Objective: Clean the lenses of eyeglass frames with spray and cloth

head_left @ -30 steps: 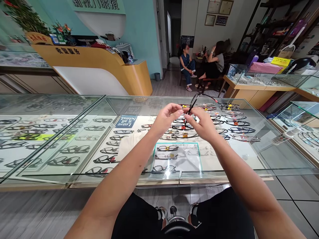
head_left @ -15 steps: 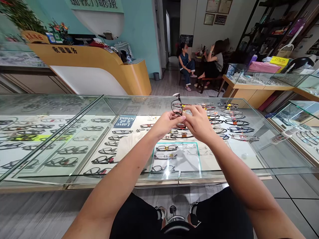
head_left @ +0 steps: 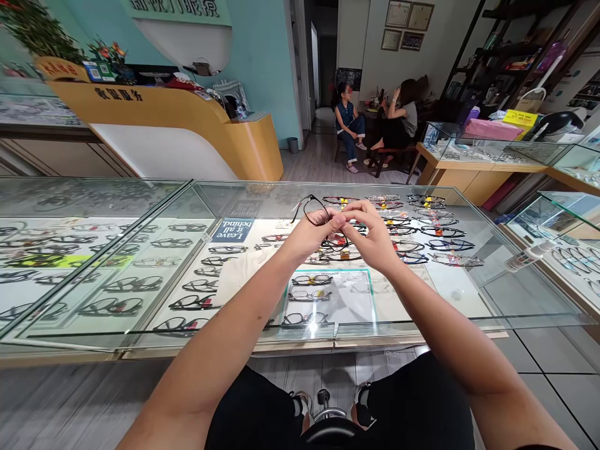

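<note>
A pair of dark-framed eyeglasses [head_left: 315,201] is held above the glass display case [head_left: 262,190], between my two hands. My left hand [head_left: 313,234] closes on the frame, its thumb and fingers meeting near the middle. From the other side my right hand [head_left: 371,232] pinches the same eyeglasses with its fingertips. One rim and a temple stick up past my left fingers. The other rim hangs partly hidden below the fingertips. Under the hands, rows of eyeglasses [head_left: 440,231] lie inside the case.
A blue sign [head_left: 233,230] and a teal-edged white board [head_left: 372,290] lie in the case. A clear pump bottle [head_left: 529,255] stands at the right. Beyond are a wooden counter [head_left: 255,147] and two seated people [head_left: 349,122]. Another display case [head_left: 492,161] stands at the far right.
The eyeglasses have been turned: the upright rim now tilts left, with a temple pointing left, and the other rim shows below the fingers. Both hands stay together, shifted only slightly.
</note>
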A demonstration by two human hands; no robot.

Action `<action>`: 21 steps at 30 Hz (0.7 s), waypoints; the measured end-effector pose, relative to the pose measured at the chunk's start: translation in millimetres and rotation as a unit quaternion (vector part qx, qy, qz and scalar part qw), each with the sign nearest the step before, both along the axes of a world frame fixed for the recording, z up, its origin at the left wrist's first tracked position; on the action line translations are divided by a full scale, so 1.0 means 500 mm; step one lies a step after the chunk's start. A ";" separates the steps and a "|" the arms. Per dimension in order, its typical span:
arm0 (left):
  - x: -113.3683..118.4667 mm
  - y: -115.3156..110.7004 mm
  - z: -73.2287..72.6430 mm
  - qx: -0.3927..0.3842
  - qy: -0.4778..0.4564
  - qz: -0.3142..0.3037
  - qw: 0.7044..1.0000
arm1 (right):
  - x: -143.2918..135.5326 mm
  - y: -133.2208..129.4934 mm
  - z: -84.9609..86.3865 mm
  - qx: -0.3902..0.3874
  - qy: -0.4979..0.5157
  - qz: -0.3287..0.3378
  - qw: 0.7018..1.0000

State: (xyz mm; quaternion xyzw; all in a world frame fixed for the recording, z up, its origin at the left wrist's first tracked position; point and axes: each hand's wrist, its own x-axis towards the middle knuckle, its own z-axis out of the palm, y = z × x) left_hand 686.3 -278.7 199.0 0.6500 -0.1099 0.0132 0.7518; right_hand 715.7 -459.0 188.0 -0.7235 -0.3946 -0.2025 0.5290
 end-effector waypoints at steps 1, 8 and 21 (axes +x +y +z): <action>0.000 0.001 0.003 0.009 -0.013 0.009 1.000 | -0.002 -0.001 0.003 0.009 -0.003 0.003 1.000; -0.003 0.018 0.028 0.007 -0.138 0.058 0.989 | -0.003 -0.004 0.007 0.026 0.071 0.049 0.996; 0.001 0.042 0.042 -0.082 -0.144 0.059 0.984 | -0.037 -0.003 0.028 -0.119 -0.009 0.198 0.973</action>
